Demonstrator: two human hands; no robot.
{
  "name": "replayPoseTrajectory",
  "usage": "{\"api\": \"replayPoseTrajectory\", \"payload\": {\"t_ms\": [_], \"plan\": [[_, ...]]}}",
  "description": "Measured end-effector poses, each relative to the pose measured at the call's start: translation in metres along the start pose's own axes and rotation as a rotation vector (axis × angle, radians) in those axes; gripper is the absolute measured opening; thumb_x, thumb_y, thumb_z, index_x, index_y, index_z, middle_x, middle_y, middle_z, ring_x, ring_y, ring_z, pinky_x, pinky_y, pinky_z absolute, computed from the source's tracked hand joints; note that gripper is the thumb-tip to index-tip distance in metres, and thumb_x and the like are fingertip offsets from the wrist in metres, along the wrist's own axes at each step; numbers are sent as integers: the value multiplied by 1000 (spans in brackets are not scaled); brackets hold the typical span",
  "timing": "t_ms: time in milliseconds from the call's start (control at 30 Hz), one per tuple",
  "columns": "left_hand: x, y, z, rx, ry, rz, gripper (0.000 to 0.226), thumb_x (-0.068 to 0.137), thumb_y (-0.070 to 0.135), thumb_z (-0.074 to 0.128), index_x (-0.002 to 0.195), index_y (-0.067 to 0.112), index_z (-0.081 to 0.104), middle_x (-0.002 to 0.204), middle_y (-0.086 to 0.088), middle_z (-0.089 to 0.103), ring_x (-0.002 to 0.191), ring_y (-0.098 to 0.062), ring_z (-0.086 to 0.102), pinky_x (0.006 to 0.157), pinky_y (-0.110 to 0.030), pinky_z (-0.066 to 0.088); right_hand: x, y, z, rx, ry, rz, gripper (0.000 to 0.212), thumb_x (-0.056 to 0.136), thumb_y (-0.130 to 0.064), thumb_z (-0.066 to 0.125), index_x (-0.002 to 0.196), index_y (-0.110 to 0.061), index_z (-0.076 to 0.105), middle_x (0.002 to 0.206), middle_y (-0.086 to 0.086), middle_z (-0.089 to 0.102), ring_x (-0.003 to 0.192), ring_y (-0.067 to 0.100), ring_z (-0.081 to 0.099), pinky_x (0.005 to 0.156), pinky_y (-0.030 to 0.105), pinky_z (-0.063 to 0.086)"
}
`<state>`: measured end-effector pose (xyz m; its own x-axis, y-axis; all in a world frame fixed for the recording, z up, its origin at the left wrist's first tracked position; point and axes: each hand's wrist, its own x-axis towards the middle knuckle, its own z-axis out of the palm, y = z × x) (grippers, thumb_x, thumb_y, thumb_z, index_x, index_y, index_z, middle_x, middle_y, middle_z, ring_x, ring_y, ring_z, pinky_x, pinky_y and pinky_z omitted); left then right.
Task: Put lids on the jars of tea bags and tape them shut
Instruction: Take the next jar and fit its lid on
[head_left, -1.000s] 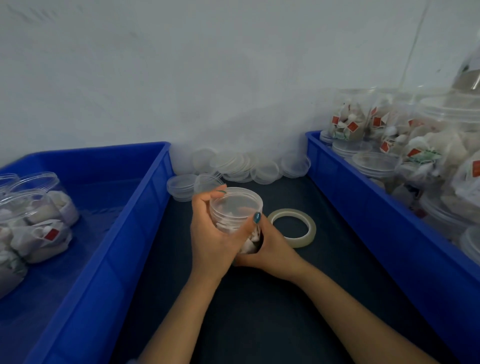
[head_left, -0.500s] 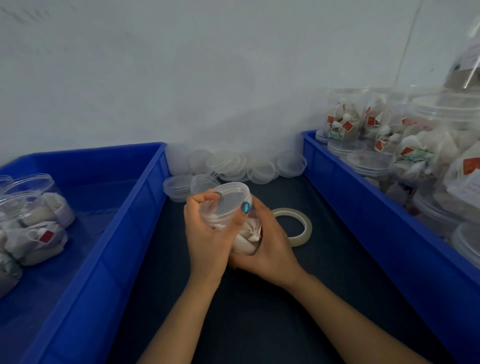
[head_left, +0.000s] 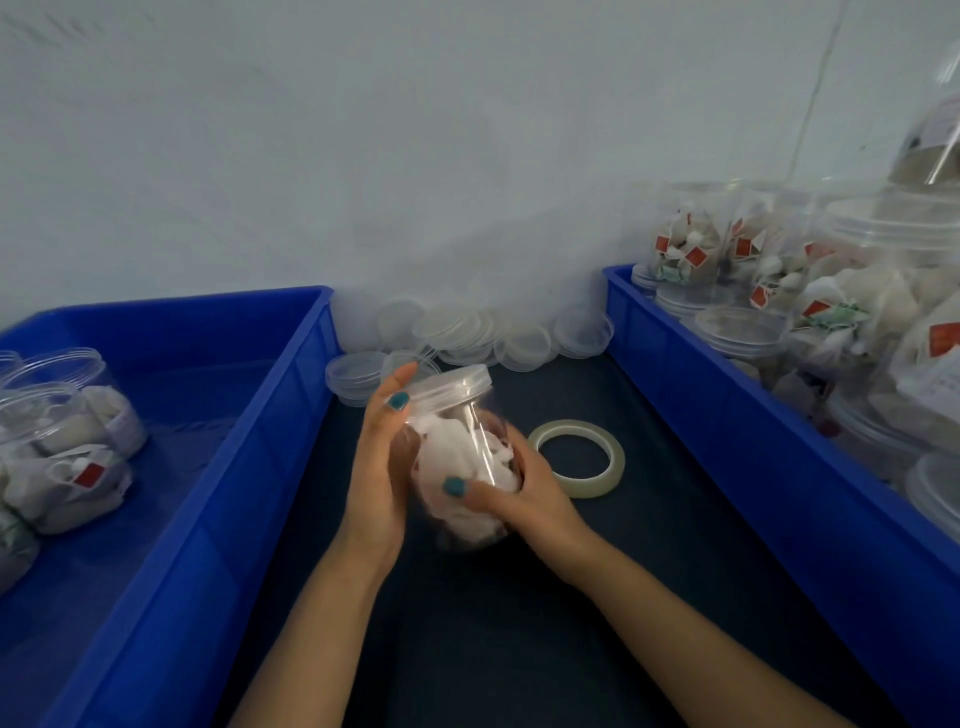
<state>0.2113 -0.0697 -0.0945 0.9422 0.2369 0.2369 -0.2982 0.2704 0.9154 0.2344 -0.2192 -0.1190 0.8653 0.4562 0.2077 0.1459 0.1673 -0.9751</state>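
Note:
A clear plastic jar (head_left: 467, 457) full of white tea bags is held above the dark table between both hands, tilted so its top leans away from me. A clear lid (head_left: 454, 387) sits on its mouth. My left hand (head_left: 379, 467) lies along the jar's left side, thumb up near the lid. My right hand (head_left: 511, 491) wraps the lower right side, thumb across the front. A roll of clear tape (head_left: 576, 457) lies flat on the table just right of the jar.
Loose clear lids (head_left: 488, 332) are piled against the white wall at the back. A blue bin (head_left: 218, 415) on the left holds several jars of tea bags (head_left: 67, 441). A blue bin (head_left: 691, 405) on the right is crowded with jars and stacked lids (head_left: 743, 332).
The jar has been lifted and tipped from upright to leaning away, with the lid on it. My left hand slid from over the lid to the jar's side.

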Motion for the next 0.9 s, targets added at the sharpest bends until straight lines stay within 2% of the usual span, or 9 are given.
{"api": "replayPoseTrajectory", "payload": {"t_ms": [100, 200, 300, 433, 533, 633, 700, 800, 900], "plan": [[3, -1, 1, 115, 58, 64, 77, 69, 66, 73, 136, 31, 57, 134, 4, 64, 120, -18, 64, 96, -43, 53, -2, -1, 2, -564, 250, -134, 101, 60, -53, 84, 147, -49, 32, 124, -18, 57, 111, 3, 60, 87, 26, 54], [4, -3, 4, 166, 79, 45, 76, 59, 68, 79, 125, 34, 61, 126, 6, 69, 116, -17, 66, 97, -44, 53, -4, -1, -2, -964, 281, -233, 105, 62, -67, 74, 151, -48, 21, 125, -16, 49, 109, 1, 53, 84, 27, 53], [7, 1, 0, 187, 93, 21, 73, 51, 66, 83, 116, 37, 66, 118, 7, 72, 109, -17, 70, 86, -36, 56, -4, -2, -1, -901, 216, -229, 100, 62, -68, 75, 147, -48, 27, 122, -20, 55, 105, 0, 58, 83, 25, 54], [8, 13, -11, 232, -1, 32, 70, 47, 75, 83, 106, 38, 72, 114, 8, 74, 105, -15, 71, 83, -33, 58, 0, -6, -6, -327, -99, 57, 74, 70, -34, 87, 135, -33, 52, 119, -7, 69, 107, 11, 67, 95, 41, 56], [5, 19, -12, 243, -81, 39, 63, 50, 79, 80, 100, 41, 75, 112, 6, 74, 98, -16, 73, 72, -29, 60, 0, -9, -6, -180, -226, 133, 63, 68, -34, 84, 126, -26, 59, 118, 0, 71, 109, 18, 68, 96, 36, 57], [7, 17, -12, 198, -42, 27, 73, 53, 72, 84, 113, 32, 71, 120, 2, 72, 108, -19, 70, 83, -35, 58, -1, -9, 0, -328, -79, 80, 78, 60, -49, 84, 130, -34, 53, 116, -9, 69, 105, 9, 67, 92, 36, 58], [8, 14, -13, 211, -39, 33, 68, 62, 59, 84, 119, 27, 69, 124, 1, 70, 115, -20, 67, 91, -39, 54, -3, -12, 3, -649, 98, -54, 90, 58, -58, 81, 137, -45, 41, 119, -17, 63, 105, 3, 62, 87, 32, 56], [8, 9, -10, 270, -54, 25, 61, 66, 53, 85, 122, 34, 65, 124, 9, 70, 115, -15, 67, 90, -36, 56, -3, -13, 1, -1194, 255, -324, 100, 65, -60, 80, 148, -37, 29, 133, -10, 53, 116, 10, 52, 86, 29, 50], [6, 6, -10, 312, -45, 12, 65, 66, 56, 83, 125, 37, 63, 124, 12, 69, 115, -12, 66, 93, -38, 56, -4, -13, -1, -1246, 252, -358, 100, 67, -62, 78, 150, -33, 28, 137, -7, 52, 119, 13, 52, 86, 30, 49]]}}
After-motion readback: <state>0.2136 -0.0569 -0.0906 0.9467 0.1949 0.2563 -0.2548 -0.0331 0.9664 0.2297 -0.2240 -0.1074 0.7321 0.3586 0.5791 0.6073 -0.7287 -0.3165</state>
